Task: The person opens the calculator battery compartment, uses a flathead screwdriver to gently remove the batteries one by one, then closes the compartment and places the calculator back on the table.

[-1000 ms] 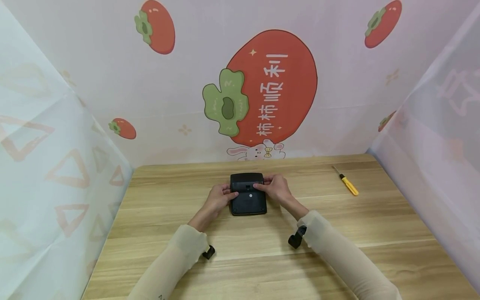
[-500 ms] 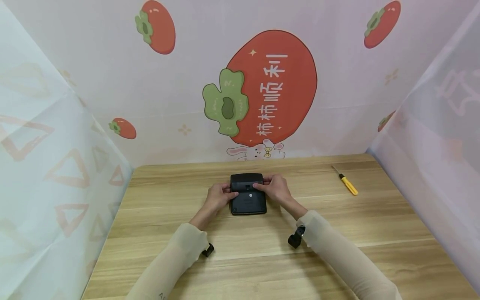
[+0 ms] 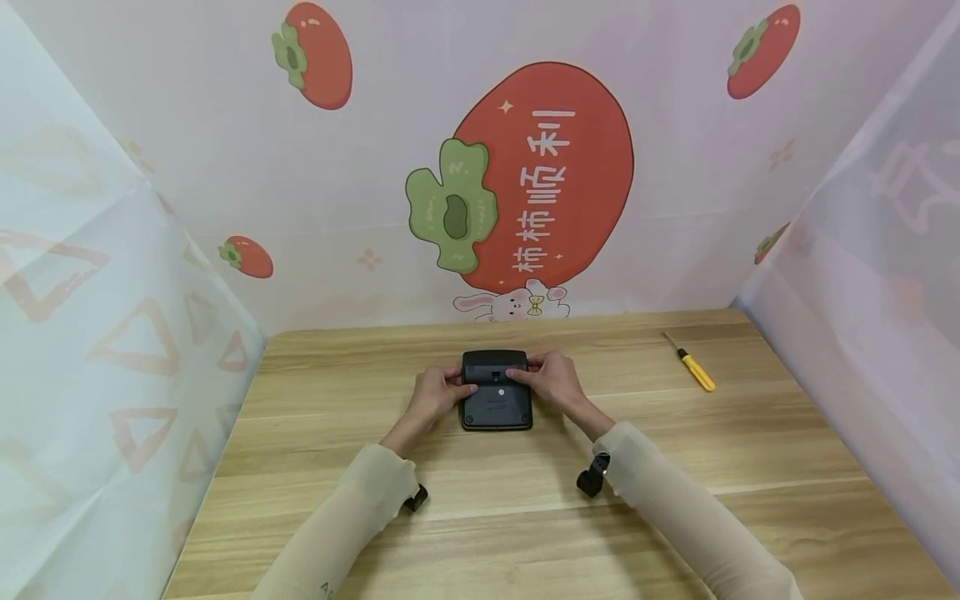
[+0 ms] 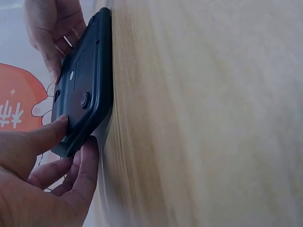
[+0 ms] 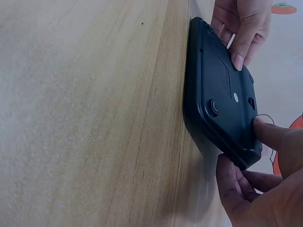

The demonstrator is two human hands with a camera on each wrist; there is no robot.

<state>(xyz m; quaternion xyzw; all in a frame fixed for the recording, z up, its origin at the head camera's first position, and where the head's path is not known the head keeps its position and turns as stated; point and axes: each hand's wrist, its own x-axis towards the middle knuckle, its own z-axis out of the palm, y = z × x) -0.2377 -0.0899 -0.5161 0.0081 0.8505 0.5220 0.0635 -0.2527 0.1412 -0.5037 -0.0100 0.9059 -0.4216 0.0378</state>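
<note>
Fruit prints cover the back wall behind a wood-grain surface. Just below frame ctr. in the head view sits your black device, feet side up, w/ a small dark slot and a white dot. Per both wrist views, it looks tilted: near edge on the surface, far end raised. Your left hand has its grip closed on the left edge, thumb on top, fingers beneath; your right hand pinches the right edge likewise, thumb nearer the slot. Yellow screwdriver lies well apart, right side of frame.

To hold it well: press evenly w/ both thumbs, use the near edge as a steady rest, and leave the slot uncovered. Uneven pressure could twist it, I'd judge.

Hidden: the device's downward face, plus some fingertips under it. Slot interior's too dark to read; raised lettering's too faint. Your sleeves run off bottom of frame.
</note>
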